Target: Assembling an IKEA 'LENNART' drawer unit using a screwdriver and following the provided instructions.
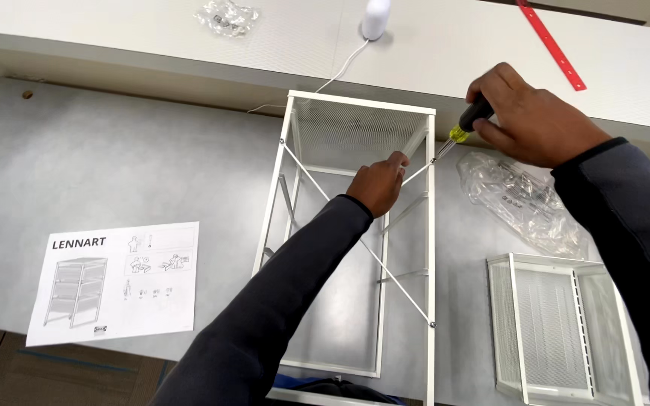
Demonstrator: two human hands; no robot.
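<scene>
Grey floor; screwdriver (466,125) inside right hand (532,116) grip.

Grey floor (114,165), smooth, evenly lit, with a strip of dark wood-look flooring (9,368) at the lower left corner. A long white worktop (152,37) runs across the top, its front edge casting a shadow on the floor; on it a red ruler (552,45), a crumpled clear bag (227,16), and a white rounded device (375,19) with a white cable (332,75) trailing down.
</scene>
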